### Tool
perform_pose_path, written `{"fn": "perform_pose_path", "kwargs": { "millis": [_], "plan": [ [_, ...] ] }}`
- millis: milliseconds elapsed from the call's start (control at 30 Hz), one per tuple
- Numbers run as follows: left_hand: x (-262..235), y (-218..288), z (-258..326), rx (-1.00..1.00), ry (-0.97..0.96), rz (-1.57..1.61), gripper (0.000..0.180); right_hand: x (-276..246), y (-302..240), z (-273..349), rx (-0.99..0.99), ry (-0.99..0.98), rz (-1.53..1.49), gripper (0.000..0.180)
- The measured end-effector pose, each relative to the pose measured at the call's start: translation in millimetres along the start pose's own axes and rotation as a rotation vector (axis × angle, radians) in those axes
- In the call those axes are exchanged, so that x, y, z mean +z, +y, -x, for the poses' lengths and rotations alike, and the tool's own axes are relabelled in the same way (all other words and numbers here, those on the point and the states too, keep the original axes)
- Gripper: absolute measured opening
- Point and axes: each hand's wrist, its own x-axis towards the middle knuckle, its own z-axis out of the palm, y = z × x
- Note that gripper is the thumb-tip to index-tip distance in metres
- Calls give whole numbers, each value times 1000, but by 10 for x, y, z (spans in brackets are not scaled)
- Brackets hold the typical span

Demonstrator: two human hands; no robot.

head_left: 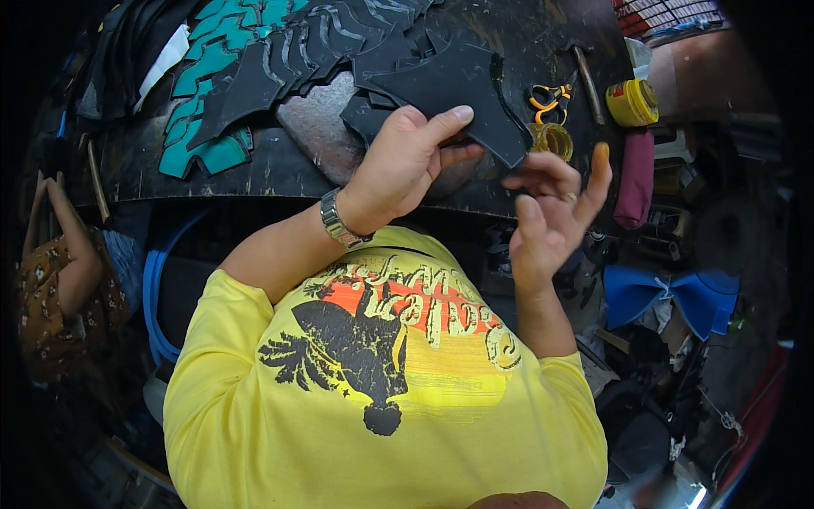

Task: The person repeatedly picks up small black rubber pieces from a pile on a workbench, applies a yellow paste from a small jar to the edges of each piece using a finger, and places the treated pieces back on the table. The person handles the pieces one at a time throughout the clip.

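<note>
A flat black cut piece [449, 81], shaped like a shoe upper with a curved edge, is held up over the table. My left hand [411, 153] grips it, thumb on top and fingers beneath. My right hand [555, 212] is raised just right of the piece's lower corner, fingers spread and holding nothing. Its index fingertip is stained yellow-brown. Beyond it sits an open jar [551, 141] with yellowish-brown smears. Behind my left hand, more black pieces [314, 47] overlap in a row, some with shiny strips along their edges.
Teal pieces [208, 106] overlap at the far left of the dark table [280, 174]. A grey stone slab [318, 119] lies under the black pieces. Orange-handled cutters [551, 102], a hammer [588, 85], a yellow can [632, 103] and a maroon roll [634, 178] stand right. Another person [72, 280] is at left.
</note>
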Motion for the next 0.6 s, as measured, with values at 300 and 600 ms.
{"fn": "perform_pose_path", "kwargs": {
  "millis": [300,600],
  "plan": [
    [-132,221,148,17,-47,-402,31,-48,-159,-292,280,25,-5,86],
    [-145,430,155,-95,-103,-585,19,-198,-58,-320,125,-35,56,52]
  ]
}}
